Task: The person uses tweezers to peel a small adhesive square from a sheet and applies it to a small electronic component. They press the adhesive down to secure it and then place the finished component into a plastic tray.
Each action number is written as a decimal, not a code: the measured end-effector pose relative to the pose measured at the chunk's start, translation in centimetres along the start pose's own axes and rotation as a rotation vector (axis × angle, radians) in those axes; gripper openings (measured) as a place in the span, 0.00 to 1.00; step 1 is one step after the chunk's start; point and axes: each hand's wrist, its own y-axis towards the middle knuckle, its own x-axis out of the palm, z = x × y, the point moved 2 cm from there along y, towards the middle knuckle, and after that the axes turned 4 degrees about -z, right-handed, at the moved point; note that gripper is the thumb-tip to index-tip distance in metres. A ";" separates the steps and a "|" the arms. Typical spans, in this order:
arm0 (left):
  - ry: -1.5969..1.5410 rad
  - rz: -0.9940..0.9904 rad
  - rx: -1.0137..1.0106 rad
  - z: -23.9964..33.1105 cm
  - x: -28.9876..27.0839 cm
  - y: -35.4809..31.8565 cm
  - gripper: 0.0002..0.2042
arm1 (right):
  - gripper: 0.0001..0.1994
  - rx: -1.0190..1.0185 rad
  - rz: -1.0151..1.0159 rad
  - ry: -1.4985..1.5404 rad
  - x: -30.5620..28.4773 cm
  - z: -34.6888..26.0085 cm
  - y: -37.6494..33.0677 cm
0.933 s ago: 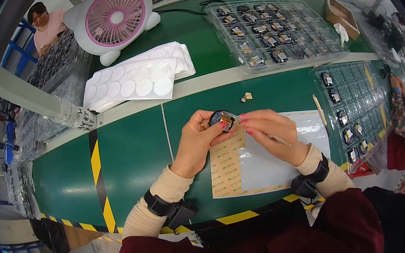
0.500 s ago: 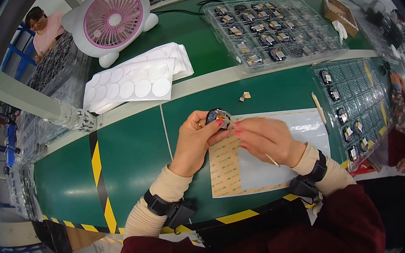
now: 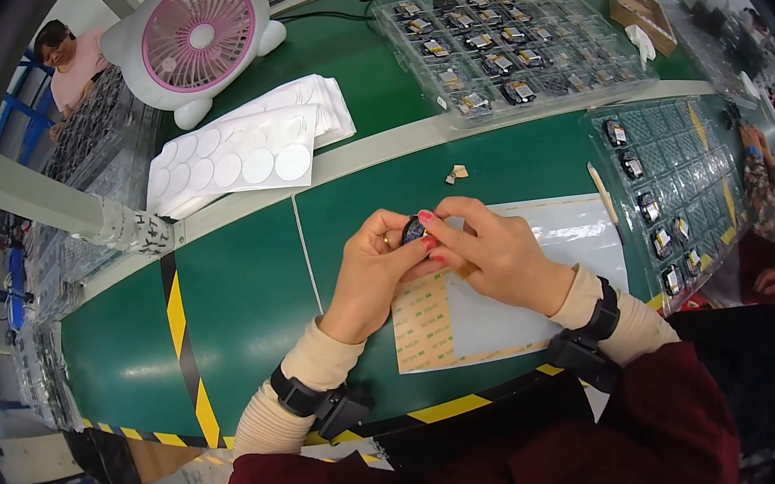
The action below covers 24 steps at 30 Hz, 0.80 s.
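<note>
Both hands on one small part above the green bench (image 3: 242,306).

My left hand (image 3: 371,277) and right hand (image 3: 494,254) pinch a small dark round part (image 3: 413,230) between closed fingertips, over the adhesive backing sheet (image 3: 472,314).

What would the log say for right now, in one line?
left hand: holds small dark round part | right hand: fingertips pinch same part | under hands: adhesive sheet on green table | nearby: pink fan

Both hands meet mid-bench: left hand (image 3: 368,278) & right hand (image 3: 494,254) pinch a small dark round part (image 3: 413,230) betw. fingertips. Adhesive sheet (image 3: 426,324) lies just under them; pink fan (image 3: 197,39) well beyond left hand; parts tray (image 3: 678,190) right of right hand.
</note>
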 end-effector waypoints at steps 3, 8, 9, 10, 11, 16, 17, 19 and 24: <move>-0.185 -0.013 -0.060 0.2 0.3 0.2 0.06 | 0.19 0.035 0.080 0.097 0.1 0.5 0.0; -0.311 -0.037 -0.069 0.3 0.0 0.3 0.12 | 0.15 0.499 0.044 0.642 -1.2 0.8 0.5; -0.292 -0.054 -0.054 0.1 0.1 0.2 0.14 | 0.14 0.570 -0.013 0.725 -1.3 0.7 0.5; -0.272 -0.072 -0.039 0.0 0.3 0.0 0.15 | 0.13 0.640 -0.069 0.808 -1.3 0.7 0.4; -0.270 -0.094 -0.045 0.0 0.7 0.0 0.15 | 0.13 0.647 -0.052 0.794 -1.6 0.8 0.3; -0.157 -0.106 -0.013 0.2 1.4 -0.9 0.16 | 0.10 0.611 -0.122 0.816 -0.9 1.0 -0.1; -0.141 -0.117 -0.003 0.0 1.4 -1.0 0.16 | 0.10 0.494 -0.070 0.801 -0.6 1.1 -0.4; -0.119 -0.136 0.003 -0.3 1.4 -1.1 0.16 | 0.10 0.380 -0.010 0.779 -0.7 0.8 -0.7; -0.006 -0.126 0.038 -0.3 1.2 -1.0 0.17 | 0.11 0.264 0.034 0.449 -0.5 0.3 -0.9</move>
